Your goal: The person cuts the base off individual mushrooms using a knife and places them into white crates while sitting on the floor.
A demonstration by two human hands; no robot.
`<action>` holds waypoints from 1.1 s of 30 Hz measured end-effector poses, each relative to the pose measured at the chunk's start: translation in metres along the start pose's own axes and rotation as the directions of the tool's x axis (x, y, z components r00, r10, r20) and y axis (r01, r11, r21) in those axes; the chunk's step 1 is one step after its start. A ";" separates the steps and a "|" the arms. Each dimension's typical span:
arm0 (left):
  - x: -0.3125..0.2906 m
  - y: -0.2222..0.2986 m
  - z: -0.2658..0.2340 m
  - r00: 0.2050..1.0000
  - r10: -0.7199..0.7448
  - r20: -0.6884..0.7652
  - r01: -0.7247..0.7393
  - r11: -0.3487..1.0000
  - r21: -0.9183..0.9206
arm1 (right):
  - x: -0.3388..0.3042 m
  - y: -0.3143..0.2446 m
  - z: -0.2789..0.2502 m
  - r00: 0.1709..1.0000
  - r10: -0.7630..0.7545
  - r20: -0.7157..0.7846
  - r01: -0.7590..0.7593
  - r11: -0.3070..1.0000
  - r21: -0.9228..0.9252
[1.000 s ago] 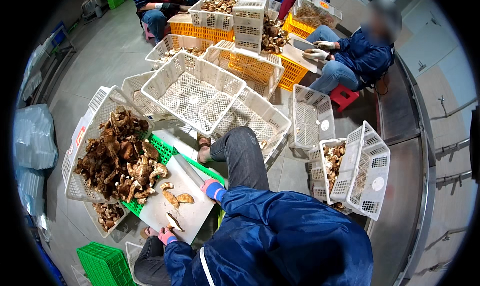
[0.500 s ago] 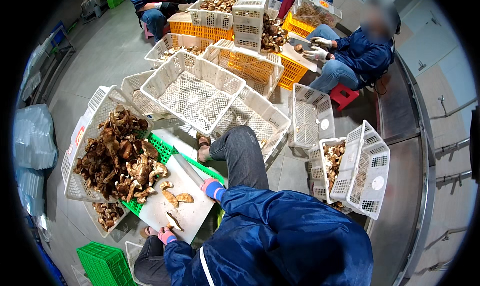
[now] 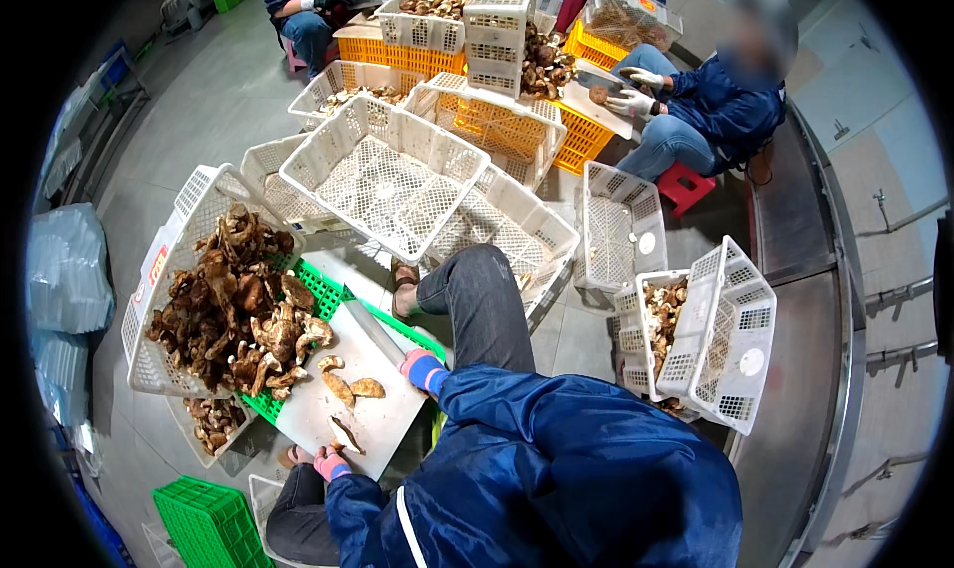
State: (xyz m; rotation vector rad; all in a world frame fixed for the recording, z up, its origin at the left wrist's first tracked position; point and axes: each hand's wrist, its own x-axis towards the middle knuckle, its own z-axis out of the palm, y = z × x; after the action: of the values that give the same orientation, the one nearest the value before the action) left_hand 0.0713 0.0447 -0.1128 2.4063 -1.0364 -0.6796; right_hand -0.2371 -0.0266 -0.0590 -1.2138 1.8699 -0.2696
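My right hand (image 3: 425,371), in a pink and blue glove, is closed around the handle of a wide-bladed knife (image 3: 370,331). The blade lies along the far right side of a white cutting board (image 3: 390,421). At the board's near edge my left hand (image 3: 330,463), in a pink glove, pinches the end of a cut mushroom piece (image 3: 345,434). Several other mushroom pieces (image 3: 339,389) lie in the middle of the board. Just left of it, a heap of brown mushrooms (image 3: 234,305) spills from a tilted white crate (image 3: 151,354) toward the board.
A green crate (image 3: 323,295) supports the board. White baskets (image 3: 383,185) are stacked ahead of my knees. More white crates (image 3: 720,339) stand at the right, one with mushrooms. A green crate (image 3: 204,518) sits at lower left. A gloved co-worker (image 3: 711,121) cuts mushrooms at far right.
My hands stay nearly in place, the knife still lying on the board. The mushroom pieces appear only slightly shifted. The co-workers' hands and knives have moved a little.
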 end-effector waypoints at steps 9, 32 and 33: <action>0.006 -0.009 0.006 0.997 0.035 0.063 -0.033 0.999 -0.029 | 0.005 0.009 0.006 1.000 0.021 0.010 -0.022 0.996 0.086; 0.004 -0.010 0.008 0.999 0.022 0.042 -0.018 0.995 -0.101 | 0.003 -0.002 -0.004 0.984 0.094 0.149 -0.088 0.995 -0.048; 0.001 -0.008 0.006 0.999 0.037 0.037 -0.035 0.997 -0.071 | 0.003 -0.002 -0.002 0.982 0.107 0.157 -0.104 0.994 -0.025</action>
State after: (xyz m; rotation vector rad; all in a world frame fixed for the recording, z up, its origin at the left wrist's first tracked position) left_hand 0.0731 0.0477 -0.1221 2.3179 -1.0512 -0.7401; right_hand -0.2380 -0.0301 -0.0584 -1.1103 1.7944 -0.0967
